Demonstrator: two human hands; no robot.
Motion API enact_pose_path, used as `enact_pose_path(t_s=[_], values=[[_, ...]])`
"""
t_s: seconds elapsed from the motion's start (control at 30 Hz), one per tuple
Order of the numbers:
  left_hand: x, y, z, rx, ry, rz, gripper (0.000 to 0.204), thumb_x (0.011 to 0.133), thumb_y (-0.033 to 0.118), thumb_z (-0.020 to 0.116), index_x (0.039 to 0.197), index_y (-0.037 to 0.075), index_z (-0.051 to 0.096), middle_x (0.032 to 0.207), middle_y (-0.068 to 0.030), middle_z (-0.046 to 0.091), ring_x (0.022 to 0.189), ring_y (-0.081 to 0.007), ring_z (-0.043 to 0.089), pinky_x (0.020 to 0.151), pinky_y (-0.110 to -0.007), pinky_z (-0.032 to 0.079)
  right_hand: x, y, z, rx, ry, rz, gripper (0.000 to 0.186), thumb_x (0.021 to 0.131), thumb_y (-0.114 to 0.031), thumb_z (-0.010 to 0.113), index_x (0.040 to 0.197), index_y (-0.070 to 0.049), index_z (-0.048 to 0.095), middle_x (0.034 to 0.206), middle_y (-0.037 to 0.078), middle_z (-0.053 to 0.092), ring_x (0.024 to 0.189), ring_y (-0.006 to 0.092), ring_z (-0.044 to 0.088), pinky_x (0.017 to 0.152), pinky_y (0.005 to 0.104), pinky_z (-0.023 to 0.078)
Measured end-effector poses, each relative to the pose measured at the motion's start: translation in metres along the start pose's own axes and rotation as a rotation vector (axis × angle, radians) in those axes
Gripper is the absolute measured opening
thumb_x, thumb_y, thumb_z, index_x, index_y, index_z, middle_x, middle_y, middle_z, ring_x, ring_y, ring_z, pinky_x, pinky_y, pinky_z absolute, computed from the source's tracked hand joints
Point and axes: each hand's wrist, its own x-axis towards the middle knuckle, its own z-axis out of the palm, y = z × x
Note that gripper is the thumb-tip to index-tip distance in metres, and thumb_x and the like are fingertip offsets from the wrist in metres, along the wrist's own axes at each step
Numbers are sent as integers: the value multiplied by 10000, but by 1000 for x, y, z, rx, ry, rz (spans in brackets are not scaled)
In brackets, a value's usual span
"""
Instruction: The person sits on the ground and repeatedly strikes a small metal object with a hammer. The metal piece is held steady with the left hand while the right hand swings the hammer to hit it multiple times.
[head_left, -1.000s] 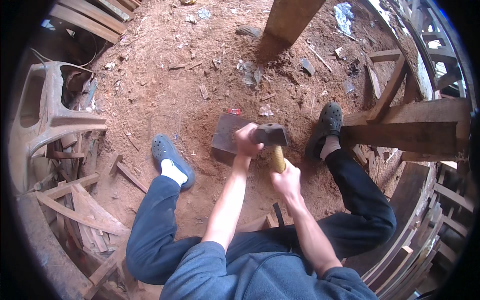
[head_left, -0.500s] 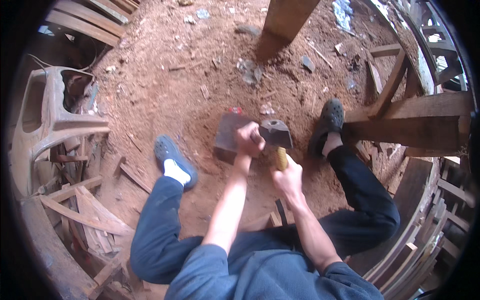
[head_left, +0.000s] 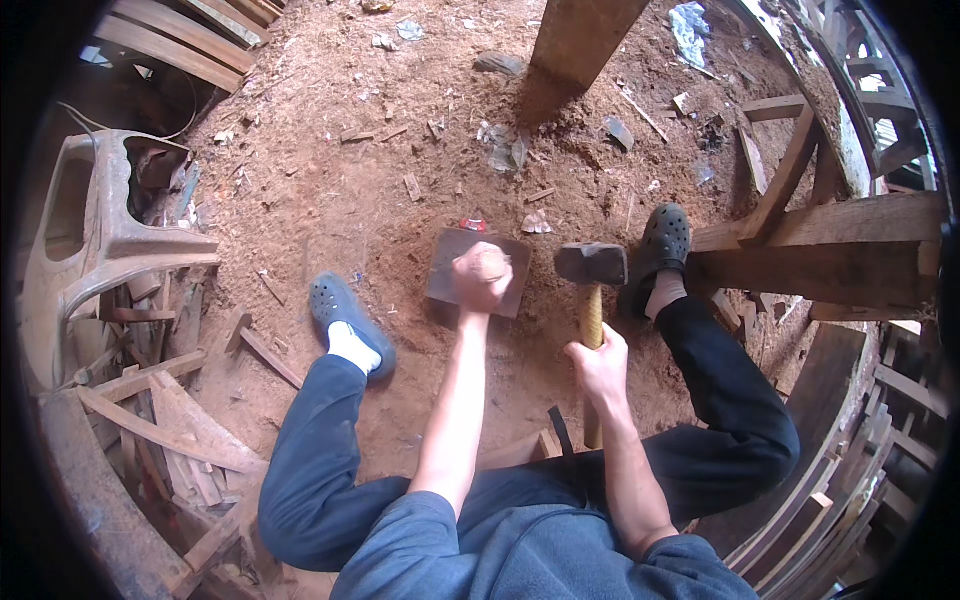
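Observation:
My right hand is wrapped round the yellowish handle of a hammer. Its heavy dark metal head points away from me and is held up to the right of the block. My left hand is a closed fist over the middle of a squarish dark wooden block on the ground between my feet. What the fist grips, if anything, is hidden; a blurred tan patch shows at its top.
Sawdust and scraps cover the ground. A wooden post stands ahead. To the right are a thick beam and stacked boards. A pale chair-like frame and wood offcuts fill the left. A small red item lies behind the block.
The hammer has moved right and back, away from my left fist, and its handle shows more. My left fist has shifted slightly left and stays over the block.

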Motion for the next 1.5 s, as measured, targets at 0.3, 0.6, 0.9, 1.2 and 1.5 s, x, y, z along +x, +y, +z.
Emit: enact_pose_path(t_s=[0.3, 0.6, 0.9, 1.2, 1.5], values=[[0, 7, 55, 364, -139, 123, 108, 670, 50, 658, 705, 76, 559, 643, -126, 604, 624, -344, 622, 565, -397, 515, 2, -15, -17, 201, 0, 28, 88, 731, -32, 598, 759, -22, 514, 561, 0, 498, 411, 87, 468, 371, 260, 373], [6, 2, 36, 263, -94, 48, 93, 689, 104, 685, 746, 64, 622, 684, -118, 645, 654, -312, 661, 587, -372, 521, -1, -13, -11, 229, -30, 73, 103, 727, -48, 608, 753, -21, 513, 547, 0, 492, 416, 84, 472, 373, 261, 372], [7, -1, 38, 275, -89, 53, 106, 684, 91, 697, 747, 58, 618, 673, -120, 635, 643, -307, 658, 574, -369, 514, -7, -20, -8, 219, -34, 43, 141, 722, 0, 614, 743, -28, 477, 557, 22, 483, 358, 101, 432, 330, 257, 354], [7, -3, 32, 268, -92, 39, 114, 648, 70, 687, 721, 46, 603, 667, -120, 628, 614, -300, 643, 581, -353, 514, 0, -21, -1, 308, -51, 61, 140, 721, 8, 605, 729, -31, 471, 549, 18, 474, 350, 102, 423, 317, 251, 342], [27, -16, -14, -198, 110, -186, 194, 560, 5, 649, 721, 68, 562, 671, -8, 581, 603, -138, 569, 585, -277, 469, 2, -25, -5, 293, -76, 138, 120, 734, -27, 595, 743, -43, 477, 530, 4, 475, 375, 95, 443, 346, 256, 359]])
